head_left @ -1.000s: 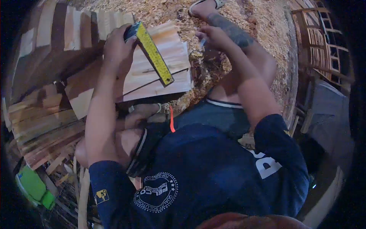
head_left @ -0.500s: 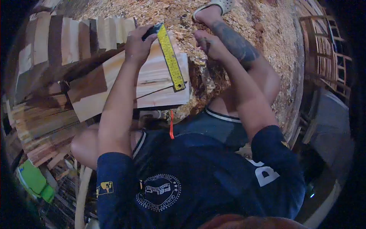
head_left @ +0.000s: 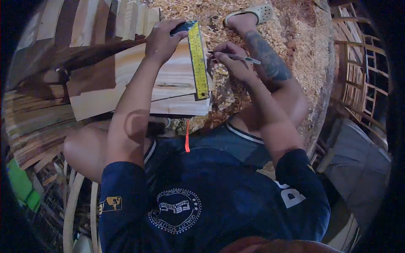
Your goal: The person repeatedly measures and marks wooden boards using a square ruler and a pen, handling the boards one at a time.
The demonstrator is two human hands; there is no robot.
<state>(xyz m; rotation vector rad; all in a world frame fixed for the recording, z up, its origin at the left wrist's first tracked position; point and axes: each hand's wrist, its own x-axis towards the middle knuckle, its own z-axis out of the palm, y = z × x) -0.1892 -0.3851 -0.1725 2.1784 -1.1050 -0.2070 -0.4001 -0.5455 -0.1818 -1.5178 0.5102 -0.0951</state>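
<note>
My left hand (head_left: 162, 42) grips the dark handle of a try square (head_left: 198, 63) at its far end. The square's yellow marked blade lies across a pale wooden board (head_left: 173, 71), close to the right end. A dark line runs along the board toward the blade's near end. In my right hand (head_left: 234, 63) is a pen (head_left: 244, 58), pinched between the fingers. Its dark tip points left, just right of the blade and near the board's edge; whether it touches wood I cannot tell.
Several wood pieces (head_left: 88, 25) stand in a row at the far left, with stacked boards (head_left: 38, 126) nearer. Wood shavings (head_left: 303, 25) cover the ground. My foot in a pale clog (head_left: 263, 13) is ahead. A slatted wooden frame (head_left: 358, 63) and grey sheet (head_left: 358, 160) are right.
My right hand has moved nearer the board, and the pen now shows clearly in it. The view has shifted slightly; my left hand still holds the square on the board.
</note>
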